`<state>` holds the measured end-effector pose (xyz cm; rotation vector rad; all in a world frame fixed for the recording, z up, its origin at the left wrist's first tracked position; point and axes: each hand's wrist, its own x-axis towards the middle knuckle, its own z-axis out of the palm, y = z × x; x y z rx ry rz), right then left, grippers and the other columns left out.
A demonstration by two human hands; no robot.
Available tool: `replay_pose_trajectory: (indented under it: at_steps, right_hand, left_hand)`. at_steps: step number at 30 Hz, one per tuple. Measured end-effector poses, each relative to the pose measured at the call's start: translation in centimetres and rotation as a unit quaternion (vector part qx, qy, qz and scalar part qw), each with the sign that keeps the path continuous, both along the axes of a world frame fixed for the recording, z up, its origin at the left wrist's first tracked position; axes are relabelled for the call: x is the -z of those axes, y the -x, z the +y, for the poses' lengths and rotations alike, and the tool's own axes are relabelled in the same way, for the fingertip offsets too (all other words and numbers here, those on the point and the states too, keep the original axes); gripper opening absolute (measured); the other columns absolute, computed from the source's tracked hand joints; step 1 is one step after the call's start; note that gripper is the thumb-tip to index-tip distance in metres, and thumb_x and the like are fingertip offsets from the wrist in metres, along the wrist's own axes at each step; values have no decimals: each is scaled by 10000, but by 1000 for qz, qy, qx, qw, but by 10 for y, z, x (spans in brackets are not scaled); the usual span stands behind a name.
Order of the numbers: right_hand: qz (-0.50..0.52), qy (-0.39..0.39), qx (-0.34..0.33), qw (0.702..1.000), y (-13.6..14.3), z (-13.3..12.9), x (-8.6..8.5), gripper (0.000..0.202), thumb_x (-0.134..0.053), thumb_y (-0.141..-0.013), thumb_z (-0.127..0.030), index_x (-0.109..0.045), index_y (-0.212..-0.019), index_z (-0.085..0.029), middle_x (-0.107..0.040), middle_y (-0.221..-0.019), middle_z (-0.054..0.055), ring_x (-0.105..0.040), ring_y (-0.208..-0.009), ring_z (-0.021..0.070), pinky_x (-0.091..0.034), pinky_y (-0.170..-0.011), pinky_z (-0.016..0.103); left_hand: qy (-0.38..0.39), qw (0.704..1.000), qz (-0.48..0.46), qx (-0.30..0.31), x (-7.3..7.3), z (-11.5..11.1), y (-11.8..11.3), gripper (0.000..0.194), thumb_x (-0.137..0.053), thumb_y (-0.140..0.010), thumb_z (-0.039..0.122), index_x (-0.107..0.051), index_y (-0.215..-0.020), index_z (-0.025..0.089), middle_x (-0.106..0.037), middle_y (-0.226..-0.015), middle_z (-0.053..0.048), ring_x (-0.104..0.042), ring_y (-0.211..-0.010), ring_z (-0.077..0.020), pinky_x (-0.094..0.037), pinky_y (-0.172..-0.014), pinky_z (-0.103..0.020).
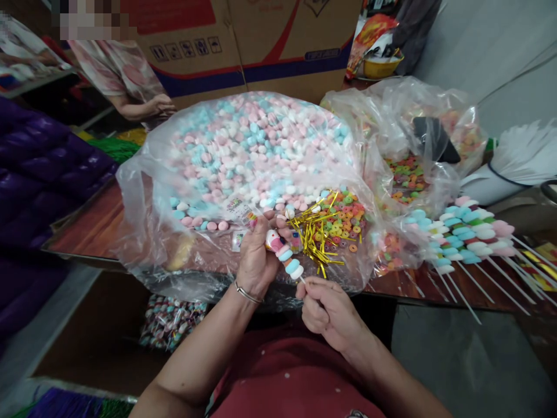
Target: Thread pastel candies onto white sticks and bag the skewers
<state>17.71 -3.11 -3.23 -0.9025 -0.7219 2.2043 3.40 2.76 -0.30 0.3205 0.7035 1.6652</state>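
A candy skewer [285, 255] with blue, white, pink and orange pieces hangs between my hands over the table's front edge. My left hand [256, 255] has its fingers wrapped round the upper end, beside a white and pink piece. My right hand [324, 307] pinches the white stick just below the lowest white candy. Right behind them lie gold twist ties [319, 238] and small ring candies [343, 212]. A large clear plastic bag [148, 168] of pastel candies [256, 139] spreads behind my hands.
Finished-looking skewers [470, 232] lie in a pile at the right, sticks past the edge. White sticks [526, 154] stand in a holder behind. A cardboard box [96, 337] with wrapped candies is below left. Another person [126, 75] stands behind, near a large carton [252, 52].
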Motion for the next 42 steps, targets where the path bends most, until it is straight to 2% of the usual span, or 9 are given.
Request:
replay_pose_trajectory:
  at_steps: [12,18,20,22,27,30,34,39,42]
  right_hand:
    - [-372,-405,20,835,-10,1,9,326,-394,-957,-348,-615,-795,-171,-386,-526,-54,-366,-476,79,-289,-461,203]
    - [-499,-644,121,568,-4,4,16,260,-417,-912,-127,-677,-909,-113,-556,-511,-9,-485,-452,93,-335,-502,223]
    - [-516,-662,129,527,-2,3,20,259,-426,-899,-107,-683,-933,-105,-578,-511,2,-488,-448,96,-326,-495,228]
    - [-509,-637,106,570,-1,1,20,267,-415,-903,-127,-682,-913,-124,-577,-519,-1,-477,-448,88,-319,-490,222]
    - [-319,-338,39,885,1,0,8,247,-434,-890,-304,-616,-805,-161,-414,-471,-62,-353,-412,69,-278,-425,198]
    - [-161,-124,53,978,2,3,2,208,-475,-829,-340,-566,-751,-170,-296,-410,-107,-191,-353,55,-171,-356,197]
    - [-198,-167,66,964,3,4,5,203,-496,-813,-338,-586,-749,-168,-311,-429,-95,-222,-372,59,-193,-375,200]
    - [-405,-478,70,776,2,-2,13,260,-432,-879,-264,-665,-841,-156,-468,-532,-31,-407,-470,78,-308,-490,205]
    - [-434,-518,63,734,0,-3,14,290,-386,-914,-227,-662,-871,-150,-477,-526,-33,-418,-459,75,-316,-487,192]
  left_hand:
    - [38,995,94,5,2,4,10,310,-823,-656,317,-654,-829,122,-640,-598,5,-623,-501,-112,-493,-491,-200]
    - [64,997,46,-2,7,3,7,266,-782,-718,340,-644,-809,132,-610,-599,23,-624,-537,-111,-550,-597,-252]
    - [86,996,28,3,7,3,6,236,-744,-764,334,-634,-791,127,-602,-595,21,-617,-537,-108,-553,-613,-262]
    - [100,995,20,8,6,3,5,225,-711,-798,332,-628,-789,123,-597,-593,18,-614,-533,-110,-550,-612,-265]
    - [93,995,29,15,5,0,3,269,-746,-763,358,-618,-815,127,-579,-574,25,-626,-543,-129,-508,-549,-231]
    - [80,995,46,22,6,-2,1,307,-764,-737,385,-621,-822,127,-577,-569,28,-626,-537,-127,-496,-531,-220]
    - [75,995,52,28,7,-3,-2,336,-766,-727,403,-627,-849,123,-593,-586,23,-652,-567,-139,-485,-521,-211]
    - [94,995,37,-14,6,-3,-4,324,-772,-716,391,-616,-839,135,-651,-659,-1,-685,-621,-162,-538,-632,-275]
    - [94,995,26,-23,6,-3,-1,338,-777,-699,399,-625,-853,140,-696,-736,-31,-696,-655,-175,-552,-672,-306]
